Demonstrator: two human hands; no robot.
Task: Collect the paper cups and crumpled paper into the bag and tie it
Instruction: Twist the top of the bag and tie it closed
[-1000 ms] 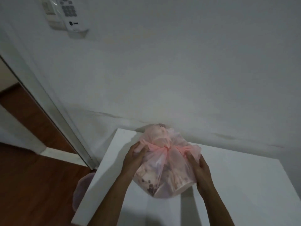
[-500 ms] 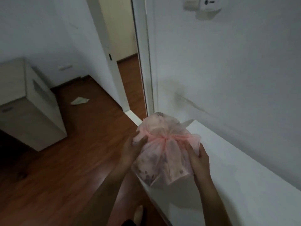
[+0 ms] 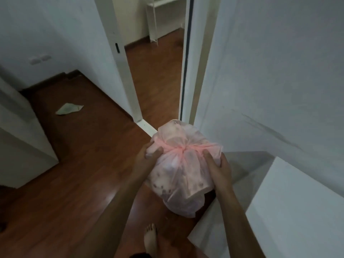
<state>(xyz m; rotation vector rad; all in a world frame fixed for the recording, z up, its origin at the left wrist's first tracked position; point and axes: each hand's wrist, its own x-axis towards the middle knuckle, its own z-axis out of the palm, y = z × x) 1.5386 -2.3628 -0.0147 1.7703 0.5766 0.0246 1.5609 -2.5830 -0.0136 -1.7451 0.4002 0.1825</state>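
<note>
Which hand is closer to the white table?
The right hand, on the pink bag's side nearest the white table. The left hand holds the opposite, floor side.

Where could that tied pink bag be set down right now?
Both hands, left hand and right hand, hold the bag above the floor. The white table on the right is bare. The wood floor is open between cabinet and doorway, apart from a paper scrap.

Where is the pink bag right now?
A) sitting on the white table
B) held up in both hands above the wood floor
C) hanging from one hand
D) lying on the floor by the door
B: the knotted pink bag is gripped by the left hand and right hand over the wood floor, beside the white table.
</note>
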